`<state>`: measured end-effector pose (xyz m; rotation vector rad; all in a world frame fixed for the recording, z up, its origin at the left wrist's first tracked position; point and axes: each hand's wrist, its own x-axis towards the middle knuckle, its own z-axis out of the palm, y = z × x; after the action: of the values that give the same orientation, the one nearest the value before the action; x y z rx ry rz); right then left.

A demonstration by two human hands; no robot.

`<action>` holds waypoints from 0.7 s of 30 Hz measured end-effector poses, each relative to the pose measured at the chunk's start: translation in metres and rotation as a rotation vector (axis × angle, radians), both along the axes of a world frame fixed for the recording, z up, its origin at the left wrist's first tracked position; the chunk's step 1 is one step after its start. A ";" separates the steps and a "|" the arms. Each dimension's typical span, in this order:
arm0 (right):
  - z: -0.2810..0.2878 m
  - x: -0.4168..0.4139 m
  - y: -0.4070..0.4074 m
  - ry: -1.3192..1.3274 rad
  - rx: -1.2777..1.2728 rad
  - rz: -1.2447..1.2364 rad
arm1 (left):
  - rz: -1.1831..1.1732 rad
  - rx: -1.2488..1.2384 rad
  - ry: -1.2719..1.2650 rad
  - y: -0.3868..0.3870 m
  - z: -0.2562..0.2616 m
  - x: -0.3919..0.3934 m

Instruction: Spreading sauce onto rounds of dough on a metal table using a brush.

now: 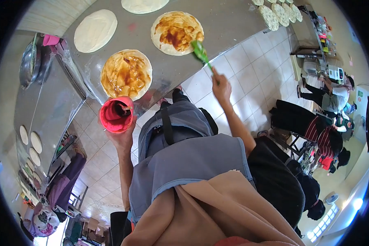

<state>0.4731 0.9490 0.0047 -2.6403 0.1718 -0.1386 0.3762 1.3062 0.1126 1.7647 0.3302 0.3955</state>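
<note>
My left hand (123, 140) is wrapped around a pinkish-red cup (118, 123), its mouth facing up and dark inside. In my right hand (222, 87) is the handle of a green spoon or spatula (200, 51); its blurred head is over the right edge of a flat dough round (178, 32) patchily coated in brown sauce. Closer to me, beside the cup, a second dough round (126, 73) carries glossy brown sauce over most of its top. Two uncoated pale rounds, one whole (95, 30) and one cut off by the frame (145, 4), lie farther back.
The rounds rest on a grey worktable (221, 26) with plastic film at its left edge. Several speckled flatbreads (269, 17) lie at its far right end. Metal bowls (30, 63) and small rounds (36, 142) occupy a left-hand table. Several people stand around, one close behind at right (276, 175).
</note>
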 end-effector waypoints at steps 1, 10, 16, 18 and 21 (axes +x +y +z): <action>0.009 -0.017 0.013 0.001 0.087 0.026 | 0.013 0.002 0.001 0.001 0.000 -0.002; 0.024 0.042 0.036 -0.248 -0.056 0.272 | 0.018 0.053 0.044 0.004 0.000 -0.008; 0.059 0.054 -0.034 -0.260 -0.328 0.402 | 0.121 0.037 0.013 0.005 0.000 -0.022; 0.061 0.078 -0.021 -0.285 -0.276 0.387 | 0.114 0.021 0.042 0.005 -0.003 -0.021; 0.053 0.099 0.018 -0.314 -0.181 0.466 | 0.121 -0.009 0.062 0.001 -0.002 -0.021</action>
<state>0.5719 0.9669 0.0575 -2.7110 -0.5804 -0.4197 0.3551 1.3072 0.1104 1.7554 0.4841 0.4252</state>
